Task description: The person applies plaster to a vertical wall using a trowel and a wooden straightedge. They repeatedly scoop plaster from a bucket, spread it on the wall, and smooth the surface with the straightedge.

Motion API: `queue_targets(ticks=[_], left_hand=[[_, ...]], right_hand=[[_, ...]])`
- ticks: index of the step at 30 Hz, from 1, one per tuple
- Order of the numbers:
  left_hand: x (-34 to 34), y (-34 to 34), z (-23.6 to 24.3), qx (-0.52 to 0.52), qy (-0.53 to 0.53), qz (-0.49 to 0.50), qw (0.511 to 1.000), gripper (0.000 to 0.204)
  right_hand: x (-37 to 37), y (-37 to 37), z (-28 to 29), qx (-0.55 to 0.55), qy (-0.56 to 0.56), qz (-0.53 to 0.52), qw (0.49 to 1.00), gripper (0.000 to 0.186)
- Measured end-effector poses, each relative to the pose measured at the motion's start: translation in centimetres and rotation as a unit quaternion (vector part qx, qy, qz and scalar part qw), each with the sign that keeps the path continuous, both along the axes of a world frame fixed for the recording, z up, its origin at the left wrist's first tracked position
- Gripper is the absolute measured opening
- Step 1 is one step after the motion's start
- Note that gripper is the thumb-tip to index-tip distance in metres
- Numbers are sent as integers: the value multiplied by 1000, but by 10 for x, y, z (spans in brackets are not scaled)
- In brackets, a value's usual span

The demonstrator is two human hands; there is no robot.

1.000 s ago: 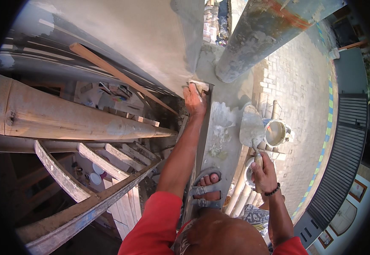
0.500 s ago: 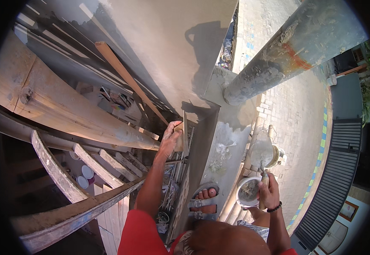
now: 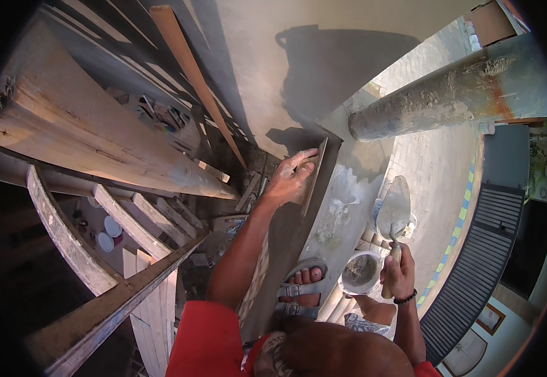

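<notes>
My left hand (image 3: 291, 179) grips a flat plastering float (image 3: 315, 177), its board standing on edge against the grey plastered face below the ledge (image 3: 330, 217). On the right, my right hand (image 3: 399, 273) is closed round the wooden handle of a trowel (image 3: 393, 210). The trowel's broad grey blade points away from me, smeared with mortar. Just left of that hand stands a white bucket (image 3: 348, 287) with grey mortar inside. A second pale container (image 3: 411, 224) is partly hidden behind the blade.
My sandalled foot (image 3: 305, 276) rests on the ledge. A thick grey pipe (image 3: 437, 97) rises at the upper right. To the left are a large bamboo pole (image 3: 116, 132), a leaning wooden strip (image 3: 192, 69) and a curved slatted frame (image 3: 60, 232) over a drop.
My left hand has moved the float up and to the right along the ledge's side, tilting it. My view has shifted; the right hand keeps the trowel beside the bucket.
</notes>
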State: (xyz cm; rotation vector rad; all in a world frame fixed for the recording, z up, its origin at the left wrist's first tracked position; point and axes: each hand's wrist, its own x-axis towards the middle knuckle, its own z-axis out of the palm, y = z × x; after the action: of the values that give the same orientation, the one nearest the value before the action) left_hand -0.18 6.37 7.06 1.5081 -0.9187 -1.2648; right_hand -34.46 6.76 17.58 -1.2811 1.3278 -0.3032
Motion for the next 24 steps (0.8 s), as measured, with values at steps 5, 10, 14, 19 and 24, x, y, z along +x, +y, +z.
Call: queue_targets(ticks=[5, 10, 14, 19, 24], left_hand=[[-2, -15, -3, 16, -7, -38, 999, 41], [-10, -19, -10, -11, -4, -45, 999, 41], [-16, -23, -17, -4, 3, -23, 1000, 42], [-23, -30, -15, -4, 11, -42, 999, 41], [-20, -34, -17, -17, -20, -58, 998, 40]], right_hand=[[3, 5, -5, 24, -5, -8, 1000, 41], [-1, 7, -6, 24, -11, -28, 999, 42], [-3, 7, -6, 24, -21, -37, 999, 42], [-8, 8, -7, 30, -18, -37, 999, 40], [-4, 12, -7, 47, -29, -54, 997, 36]])
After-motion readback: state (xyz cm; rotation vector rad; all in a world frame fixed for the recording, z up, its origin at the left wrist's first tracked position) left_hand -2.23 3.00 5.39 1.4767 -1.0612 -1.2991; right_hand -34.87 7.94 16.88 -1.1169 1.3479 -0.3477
